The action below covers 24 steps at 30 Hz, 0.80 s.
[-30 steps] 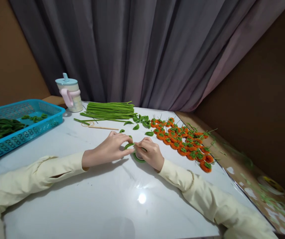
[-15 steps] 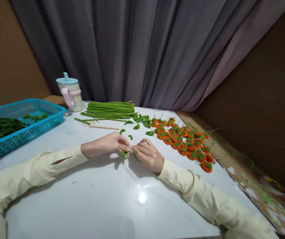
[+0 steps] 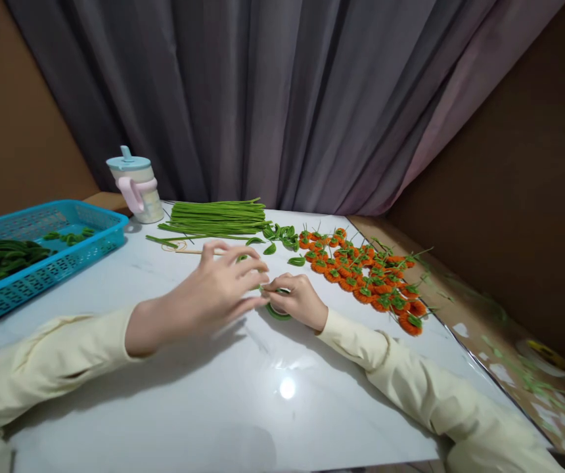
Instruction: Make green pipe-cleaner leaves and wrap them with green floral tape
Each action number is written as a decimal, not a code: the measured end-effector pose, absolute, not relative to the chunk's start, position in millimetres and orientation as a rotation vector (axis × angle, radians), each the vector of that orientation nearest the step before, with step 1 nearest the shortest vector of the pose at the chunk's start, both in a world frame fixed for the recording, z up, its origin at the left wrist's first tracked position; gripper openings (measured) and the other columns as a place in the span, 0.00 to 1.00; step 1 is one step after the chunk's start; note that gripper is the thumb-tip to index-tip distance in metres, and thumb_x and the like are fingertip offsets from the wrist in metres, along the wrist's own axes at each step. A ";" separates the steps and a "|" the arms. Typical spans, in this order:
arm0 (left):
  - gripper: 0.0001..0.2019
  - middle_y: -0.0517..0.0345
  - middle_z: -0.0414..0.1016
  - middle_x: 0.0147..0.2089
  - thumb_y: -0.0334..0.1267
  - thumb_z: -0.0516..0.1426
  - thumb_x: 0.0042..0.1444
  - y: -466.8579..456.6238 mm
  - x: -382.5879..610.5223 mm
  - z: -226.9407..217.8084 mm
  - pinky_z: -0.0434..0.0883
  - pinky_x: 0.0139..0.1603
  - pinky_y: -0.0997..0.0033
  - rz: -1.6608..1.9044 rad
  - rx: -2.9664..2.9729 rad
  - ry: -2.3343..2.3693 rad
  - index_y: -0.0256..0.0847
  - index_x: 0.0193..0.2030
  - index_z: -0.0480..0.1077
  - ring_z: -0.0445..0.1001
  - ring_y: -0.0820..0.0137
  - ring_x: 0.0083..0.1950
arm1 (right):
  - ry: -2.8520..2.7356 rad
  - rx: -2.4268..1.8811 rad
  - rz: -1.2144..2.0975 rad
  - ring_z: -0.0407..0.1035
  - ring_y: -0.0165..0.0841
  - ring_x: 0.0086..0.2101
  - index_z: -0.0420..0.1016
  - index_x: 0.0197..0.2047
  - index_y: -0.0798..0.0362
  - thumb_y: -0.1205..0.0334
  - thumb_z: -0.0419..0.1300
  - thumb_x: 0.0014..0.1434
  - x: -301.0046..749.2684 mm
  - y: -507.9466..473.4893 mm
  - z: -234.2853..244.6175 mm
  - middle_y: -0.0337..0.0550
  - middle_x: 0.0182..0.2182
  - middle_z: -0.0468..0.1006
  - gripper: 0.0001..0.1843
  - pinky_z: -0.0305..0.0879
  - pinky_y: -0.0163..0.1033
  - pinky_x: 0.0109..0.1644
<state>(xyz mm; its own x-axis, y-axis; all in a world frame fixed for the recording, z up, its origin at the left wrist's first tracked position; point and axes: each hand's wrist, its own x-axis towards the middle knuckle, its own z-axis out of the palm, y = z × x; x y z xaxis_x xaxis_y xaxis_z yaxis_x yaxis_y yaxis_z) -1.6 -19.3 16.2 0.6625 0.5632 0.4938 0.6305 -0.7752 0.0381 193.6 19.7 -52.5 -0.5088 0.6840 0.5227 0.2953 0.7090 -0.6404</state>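
Observation:
My right hand (image 3: 299,302) is closed in a pinch around a curved green pipe-cleaner piece (image 3: 278,315), which shows below its fingers. My left hand (image 3: 221,289) is just to the left with its fingers spread apart, the tips close to those of the right hand. I see nothing held in it, though its thumb tip nearly meets the right fingertips. Beyond the hands lie loose green pipe-cleaner leaves (image 3: 269,249), one of them (image 3: 296,261) nearer the right. A thin wooden stick (image 3: 188,251) is partly hidden behind my left hand.
A bundle of green pipe cleaners (image 3: 216,217) lies at the back of the white table (image 3: 203,407). Orange fuzzy rounds with green tops (image 3: 351,269) fill the right side. At left are a blue basket (image 3: 108,235) with green pieces and a lidded cup (image 3: 139,190).
My left hand has let go of the small green piece it pinched and spread its fingers, rising nearer the camera. My right hand keeps its pinch, with more of the curved green piece showing.

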 end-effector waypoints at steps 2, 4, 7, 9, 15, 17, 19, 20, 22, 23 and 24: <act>0.07 0.52 0.74 0.44 0.33 0.49 0.61 -27.4 3.0 7.2 0.45 0.56 0.56 -0.624 -2.634 -0.830 0.39 0.41 0.68 0.61 0.61 0.57 | -2.065 -0.804 0.780 0.62 0.26 0.21 0.73 0.23 0.57 0.70 0.58 0.52 192.4 17.8 -48.0 0.37 0.18 0.71 0.07 0.60 0.30 0.29; 0.09 0.52 0.75 0.39 0.26 0.47 0.59 -26.9 5.1 -3.0 0.44 0.56 0.54 -0.489 -2.576 -0.787 0.37 0.37 0.67 0.58 0.61 0.60 | -2.018 -0.830 0.906 0.63 0.26 0.21 0.74 0.24 0.57 0.68 0.58 0.51 191.3 17.0 -44.1 0.36 0.19 0.72 0.07 0.60 0.30 0.29; 0.12 0.53 0.74 0.33 0.20 0.45 0.56 -19.1 3.6 -11.1 0.45 0.56 0.53 -0.380 -2.531 -0.774 0.37 0.34 0.65 0.58 0.62 0.60 | -1.986 -0.823 1.011 0.65 0.27 0.24 0.74 0.25 0.57 0.65 0.60 0.50 190.0 17.1 -39.3 0.38 0.22 0.74 0.06 0.62 0.30 0.31; 0.13 0.53 0.73 0.33 0.18 0.45 0.54 -15.1 1.8 -10.9 0.45 0.55 0.54 -0.384 -2.518 -0.765 0.37 0.33 0.65 0.60 0.62 0.58 | -1.984 -0.806 1.058 0.67 0.28 0.25 0.74 0.25 0.57 0.64 0.60 0.50 189.7 17.2 -36.7 0.39 0.23 0.75 0.06 0.63 0.31 0.32; 0.12 0.54 0.74 0.34 0.20 0.46 0.53 -9.6 -1.0 -2.9 0.48 0.54 0.55 -0.434 -2.616 -0.804 0.37 0.36 0.66 0.66 0.65 0.49 | -1.980 -0.756 1.192 0.70 0.31 0.28 0.73 0.31 0.57 0.59 0.61 0.53 191.2 16.2 -33.4 0.43 0.26 0.77 0.09 0.65 0.34 0.36; 0.10 0.55 0.74 0.33 0.23 0.47 0.56 -7.3 -2.1 -1.1 0.48 0.54 0.54 -0.441 -2.659 -0.818 0.38 0.36 0.66 0.66 0.65 0.48 | -1.991 -0.734 1.215 0.70 0.31 0.29 0.73 0.32 0.58 0.57 0.60 0.54 191.9 16.2 -34.0 0.43 0.27 0.77 0.10 0.65 0.34 0.37; 0.09 0.55 0.74 0.32 0.25 0.47 0.58 -6.0 -3.4 0.4 0.48 0.55 0.53 -0.413 -2.644 -0.778 0.38 0.34 0.66 0.66 0.64 0.50 | -1.983 -0.716 1.227 0.70 0.31 0.29 0.72 0.33 0.58 0.57 0.60 0.55 192.1 16.7 -35.3 0.43 0.27 0.76 0.11 0.64 0.35 0.37; 0.10 0.55 0.74 0.32 0.25 0.47 0.58 -5.9 -4.0 1.0 0.47 0.56 0.53 -0.376 -2.623 -0.730 0.38 0.33 0.66 0.65 0.63 0.52 | -1.969 -0.711 1.244 0.69 0.31 0.29 0.71 0.33 0.58 0.56 0.60 0.54 192.0 17.0 -36.2 0.43 0.27 0.76 0.12 0.64 0.35 0.36; 0.11 0.53 0.74 0.33 0.24 0.46 0.59 -6.6 -5.0 2.2 0.46 0.58 0.53 -0.293 -2.578 -0.619 0.38 0.32 0.66 0.61 0.63 0.56 | -1.930 -0.717 1.300 0.68 0.31 0.27 0.71 0.32 0.58 0.56 0.60 0.54 191.6 17.8 -38.5 0.43 0.26 0.76 0.12 0.63 0.35 0.34; 0.12 0.53 0.74 0.34 0.23 0.45 0.59 -7.0 -5.5 2.6 0.46 0.59 0.54 -0.259 -2.561 -0.571 0.39 0.32 0.66 0.61 0.64 0.57 | -1.909 -0.725 1.330 0.68 0.30 0.26 0.70 0.32 0.58 0.56 0.61 0.53 191.5 18.2 -39.6 0.43 0.26 0.75 0.12 0.63 0.34 0.32; 0.13 0.53 0.74 0.35 0.23 0.45 0.59 -7.3 -5.8 2.7 0.46 0.60 0.55 -0.240 -2.548 -0.535 0.39 0.31 0.66 0.61 0.65 0.57 | -1.891 -0.732 1.358 0.67 0.30 0.26 0.70 0.32 0.58 0.55 0.61 0.53 191.3 18.5 -40.7 0.43 0.25 0.75 0.13 0.62 0.34 0.31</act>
<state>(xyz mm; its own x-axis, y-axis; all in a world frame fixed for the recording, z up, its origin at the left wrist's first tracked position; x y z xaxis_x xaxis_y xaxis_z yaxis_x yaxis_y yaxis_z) -5.8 -7.3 2.7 0.9063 0.3253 0.2700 0.4178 -0.7862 -0.4553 191.3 18.5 -40.7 -0.6053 0.7691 0.2053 0.0510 0.2949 -0.9542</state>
